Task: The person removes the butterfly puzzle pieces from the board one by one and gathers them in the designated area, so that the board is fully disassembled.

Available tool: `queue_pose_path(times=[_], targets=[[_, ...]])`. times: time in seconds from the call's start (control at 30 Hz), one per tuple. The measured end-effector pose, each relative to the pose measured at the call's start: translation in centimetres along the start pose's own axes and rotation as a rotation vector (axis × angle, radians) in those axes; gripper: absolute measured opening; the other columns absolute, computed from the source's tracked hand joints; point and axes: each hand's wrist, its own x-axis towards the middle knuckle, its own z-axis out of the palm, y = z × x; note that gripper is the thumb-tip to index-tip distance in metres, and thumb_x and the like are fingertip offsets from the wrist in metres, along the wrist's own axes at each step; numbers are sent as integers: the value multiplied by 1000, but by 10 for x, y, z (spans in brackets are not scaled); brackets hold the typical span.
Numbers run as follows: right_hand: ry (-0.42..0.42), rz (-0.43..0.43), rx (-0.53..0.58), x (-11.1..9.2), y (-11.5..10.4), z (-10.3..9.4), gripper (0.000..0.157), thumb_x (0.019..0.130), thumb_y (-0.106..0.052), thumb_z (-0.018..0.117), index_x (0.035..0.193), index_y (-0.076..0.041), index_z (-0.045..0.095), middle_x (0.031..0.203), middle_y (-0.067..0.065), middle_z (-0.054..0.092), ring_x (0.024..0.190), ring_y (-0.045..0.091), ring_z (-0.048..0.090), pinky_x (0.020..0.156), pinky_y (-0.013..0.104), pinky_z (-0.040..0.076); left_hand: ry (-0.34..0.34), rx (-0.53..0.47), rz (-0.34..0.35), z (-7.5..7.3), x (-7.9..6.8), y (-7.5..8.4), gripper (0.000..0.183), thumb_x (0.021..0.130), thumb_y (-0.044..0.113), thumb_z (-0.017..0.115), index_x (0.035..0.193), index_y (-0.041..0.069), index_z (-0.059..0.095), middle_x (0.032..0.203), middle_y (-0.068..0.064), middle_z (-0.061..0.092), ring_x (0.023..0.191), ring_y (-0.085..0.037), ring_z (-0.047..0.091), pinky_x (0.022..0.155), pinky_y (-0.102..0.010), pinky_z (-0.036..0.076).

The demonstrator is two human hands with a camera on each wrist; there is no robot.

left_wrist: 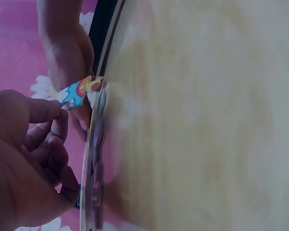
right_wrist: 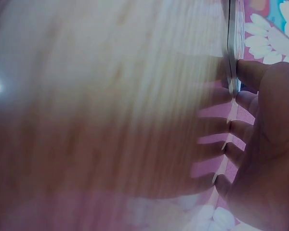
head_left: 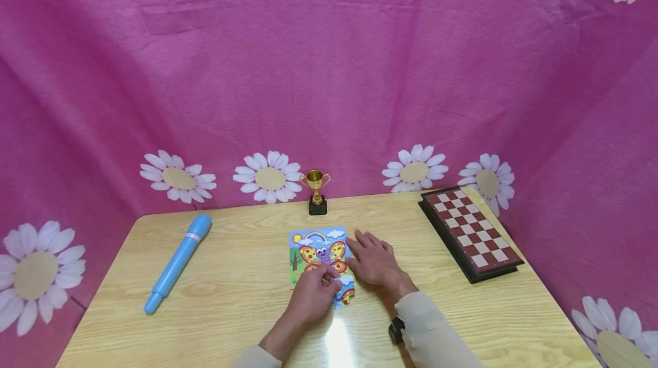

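A butterfly jigsaw puzzle lies at the middle of the table, with a sun, rainbow and clouds along its top. My left hand is over its lower edge and pinches a puzzle piece between thumb and index finger. That piece is blue with white and orange-red parts, tilted up off the table in the left wrist view. The left hand hides the puzzle's lower part. My right hand rests at the puzzle's right edge, fingers spread and fingertips down on the tabletop in the right wrist view.
Behind the puzzle stands a small gold trophy cup on a black base. A blue tube-shaped stick lies at left. On the right is a folded chessboard case. Pink daisy-print cloth hangs around the wooden table.
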Motion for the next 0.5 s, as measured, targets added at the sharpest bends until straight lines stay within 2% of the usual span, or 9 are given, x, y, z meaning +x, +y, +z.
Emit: queue_pose_path(times=[0.2,0.33,0.5], targets=[[1,-4,-11,2,1,1,56,98,-45,44,149,-23,38,160,7,27,147,32,22,111,59,23,-13,74,24,9,-2,3,5,84,22,70,87,19,67,74,12,62,67,1,53,64,-21,42],[-1,-10,-16,2,1,1,56,98,-46,44,149,-23,38,159,8,27,147,33,22,111,59,23,23,162,57,13,-1,5,7,82,24,71,87,20,69,72,13,63,67,0,54,64,-22,41],[-7,-12,-15,2,1,1,56,98,-46,44,149,-23,38,159,8,27,147,33,22,111,60,23,56,304,104,17,0,5,8,79,28,73,85,23,70,70,16,65,73,-4,61,69,-30,40]])
